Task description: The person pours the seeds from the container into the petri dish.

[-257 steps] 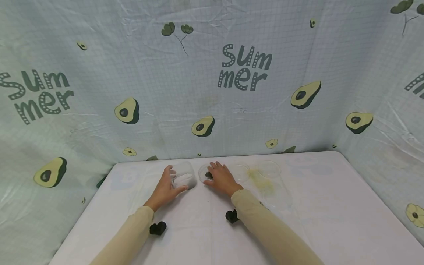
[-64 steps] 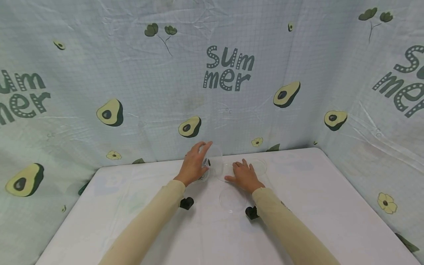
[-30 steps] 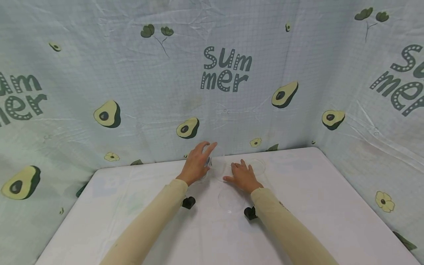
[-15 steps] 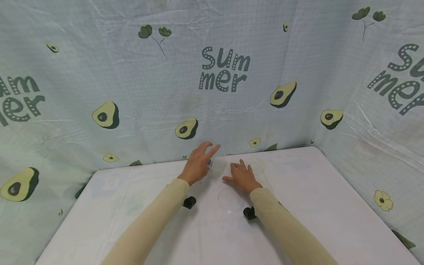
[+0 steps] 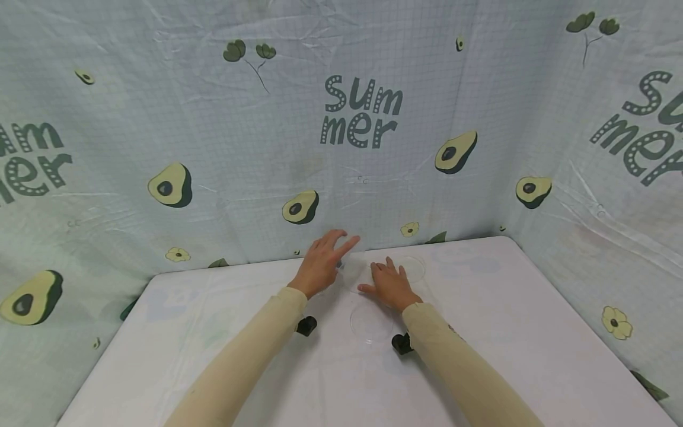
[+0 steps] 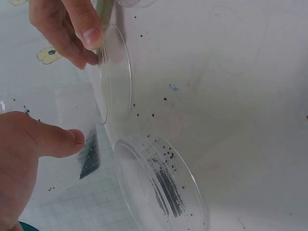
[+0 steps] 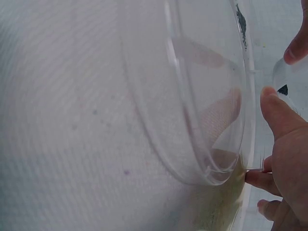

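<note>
My left hand [image 5: 320,267] holds a clear plastic container [image 6: 67,108], raised and tipped rightward. In the left wrist view its thumb [image 6: 60,140] presses the wall, and small black grains [image 6: 91,156] gather inside near the lip. That lip is by a clear petri dish [image 6: 118,72], whose rim my right hand [image 5: 392,284] holds with thumb and fingers. Under my left hand, another petri dish [image 6: 195,192] contains a patch of black grains; the head view mostly hides it.
One clear dish [image 5: 372,322] lies nearer on the white table [image 5: 341,379], another [image 5: 411,270] behind my right hand. Several loose grains [image 6: 153,115] dot the tabletop. A printed cloth [image 5: 240,148] rises behind the table. Black wrist cameras [image 5: 306,325] hang below both sleeves.
Since the oldest frame, my left hand has risen and moved right with the container; my right hand has moved right to another dish. Over the last second, the left hand tips slightly further right.
</note>
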`<action>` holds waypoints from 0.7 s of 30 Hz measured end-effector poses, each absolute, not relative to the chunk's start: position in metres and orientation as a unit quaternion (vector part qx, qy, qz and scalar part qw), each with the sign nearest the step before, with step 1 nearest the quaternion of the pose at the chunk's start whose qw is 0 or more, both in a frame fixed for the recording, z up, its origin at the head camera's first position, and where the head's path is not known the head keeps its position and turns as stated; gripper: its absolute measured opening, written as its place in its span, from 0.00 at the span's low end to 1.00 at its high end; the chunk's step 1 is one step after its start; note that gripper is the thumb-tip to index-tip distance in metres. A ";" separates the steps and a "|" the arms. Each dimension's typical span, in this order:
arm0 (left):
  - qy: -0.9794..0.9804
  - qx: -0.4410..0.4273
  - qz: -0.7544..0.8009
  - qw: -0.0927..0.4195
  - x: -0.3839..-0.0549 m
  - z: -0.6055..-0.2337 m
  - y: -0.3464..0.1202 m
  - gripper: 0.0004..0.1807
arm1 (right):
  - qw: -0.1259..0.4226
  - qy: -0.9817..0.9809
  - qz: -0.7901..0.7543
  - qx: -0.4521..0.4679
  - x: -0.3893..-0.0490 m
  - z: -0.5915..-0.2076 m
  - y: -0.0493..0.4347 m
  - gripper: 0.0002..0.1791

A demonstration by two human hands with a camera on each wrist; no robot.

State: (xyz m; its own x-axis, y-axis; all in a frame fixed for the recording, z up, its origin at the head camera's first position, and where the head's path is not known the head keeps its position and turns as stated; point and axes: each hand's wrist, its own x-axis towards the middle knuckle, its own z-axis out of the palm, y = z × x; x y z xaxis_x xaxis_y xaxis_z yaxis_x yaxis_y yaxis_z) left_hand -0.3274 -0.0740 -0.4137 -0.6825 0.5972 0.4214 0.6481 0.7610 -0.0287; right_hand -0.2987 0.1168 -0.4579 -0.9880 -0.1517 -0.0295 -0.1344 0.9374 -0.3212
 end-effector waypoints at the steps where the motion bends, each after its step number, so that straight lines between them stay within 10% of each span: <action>1: -0.915 -0.341 -0.060 0.209 -0.328 -0.414 -0.074 0.48 | 0.026 0.984 -0.162 -0.073 -0.299 -0.458 0.117 0.43; 21: -0.897 -0.383 -0.012 0.221 -0.330 -0.415 -0.071 0.45 | 0.021 0.985 -0.157 -0.072 -0.300 -0.462 0.116 0.43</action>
State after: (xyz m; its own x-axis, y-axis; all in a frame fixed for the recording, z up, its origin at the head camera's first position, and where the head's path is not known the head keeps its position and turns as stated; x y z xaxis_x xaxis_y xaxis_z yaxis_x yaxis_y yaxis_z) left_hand -0.3303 -0.0705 -0.4149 -0.6089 0.6822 0.4048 0.6926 0.7060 -0.1479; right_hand -0.3002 0.1162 -0.4620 -0.9888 -0.1480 -0.0184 -0.1350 0.9404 -0.3120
